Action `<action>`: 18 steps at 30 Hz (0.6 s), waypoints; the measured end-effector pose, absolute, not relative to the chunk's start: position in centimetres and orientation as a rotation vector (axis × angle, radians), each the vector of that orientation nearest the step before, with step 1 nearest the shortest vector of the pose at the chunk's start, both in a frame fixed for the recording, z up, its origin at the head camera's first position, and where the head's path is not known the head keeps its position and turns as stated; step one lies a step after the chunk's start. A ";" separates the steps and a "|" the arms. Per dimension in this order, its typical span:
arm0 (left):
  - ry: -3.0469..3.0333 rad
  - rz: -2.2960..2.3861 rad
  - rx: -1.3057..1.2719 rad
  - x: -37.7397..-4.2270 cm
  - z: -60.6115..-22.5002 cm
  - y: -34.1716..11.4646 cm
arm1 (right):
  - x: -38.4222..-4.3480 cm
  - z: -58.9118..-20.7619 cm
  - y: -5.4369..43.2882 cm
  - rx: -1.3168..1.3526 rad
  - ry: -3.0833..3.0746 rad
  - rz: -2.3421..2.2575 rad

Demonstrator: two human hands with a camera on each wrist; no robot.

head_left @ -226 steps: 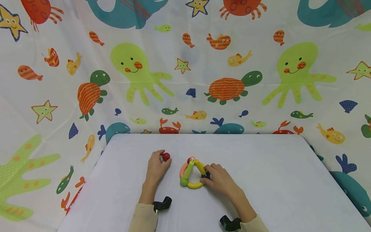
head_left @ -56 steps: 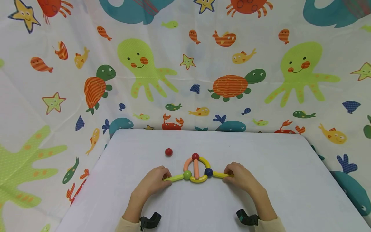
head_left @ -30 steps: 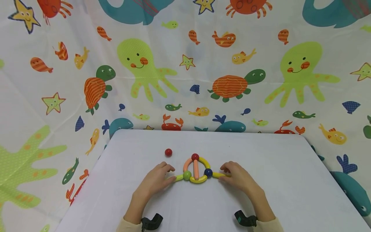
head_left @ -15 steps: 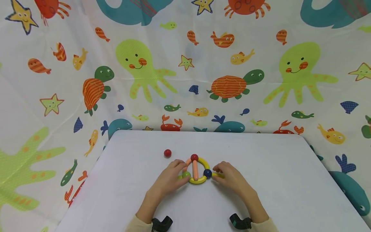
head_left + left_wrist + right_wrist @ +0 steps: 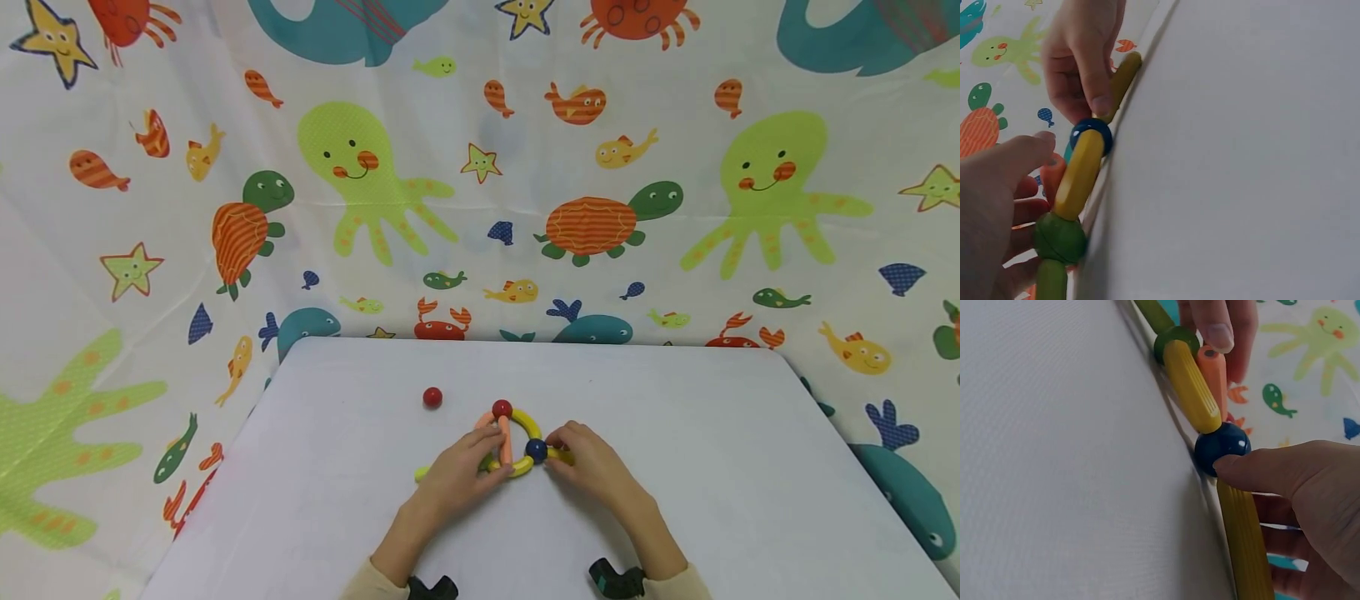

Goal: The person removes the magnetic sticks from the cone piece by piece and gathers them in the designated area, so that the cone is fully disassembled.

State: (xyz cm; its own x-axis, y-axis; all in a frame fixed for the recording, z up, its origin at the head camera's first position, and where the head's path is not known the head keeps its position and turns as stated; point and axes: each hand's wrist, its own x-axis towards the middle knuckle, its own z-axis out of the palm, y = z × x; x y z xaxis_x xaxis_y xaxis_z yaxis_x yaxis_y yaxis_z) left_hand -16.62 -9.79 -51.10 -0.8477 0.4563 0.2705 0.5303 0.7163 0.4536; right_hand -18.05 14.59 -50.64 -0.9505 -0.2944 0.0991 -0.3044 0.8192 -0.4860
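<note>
A ring of curved rods joined by balls lies on the table, including a curved yellow rod (image 5: 527, 422), a red ball (image 5: 502, 409), a blue ball (image 5: 536, 451) and a green ball (image 5: 1060, 239). From the red ball a straight pink rod (image 5: 506, 442) points toward the person. My left hand (image 5: 457, 471) is around the pink rod's free end, thumb and fingers spread apart, covering the green ball in the head view. With thumb and fingers, my right hand (image 5: 588, 462) pinches the blue ball, beside the straight yellow rod (image 5: 1244, 537). A light green rod (image 5: 422, 474) sticks out left.
A loose red ball (image 5: 432, 397) sits on the white table (image 5: 675, 433), behind and left of the ring. Behind the table's far edge hangs a cloth (image 5: 480, 200) printed with sea animals.
The green and yellow rods, earlier leaning up to the top ball, now point outward. Both hands have since slid inward from those rods, left to the pink rod, right to the blue ball.
</note>
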 end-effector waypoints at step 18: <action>-2.669 -0.930 -0.807 -16.4 -52.6 -9.8 | -18.1 -51.0 14.7 0.507 -2.940 0.867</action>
State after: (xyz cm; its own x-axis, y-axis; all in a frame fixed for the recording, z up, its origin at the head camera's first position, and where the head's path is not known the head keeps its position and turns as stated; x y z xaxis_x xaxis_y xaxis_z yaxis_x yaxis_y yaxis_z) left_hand -16.41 -9.81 -52.64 -0.8303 0.4297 0.3548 0.5572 0.6527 0.5134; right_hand -18.14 14.70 -50.97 -0.9462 -0.2990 0.1239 -0.3184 0.7910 -0.5224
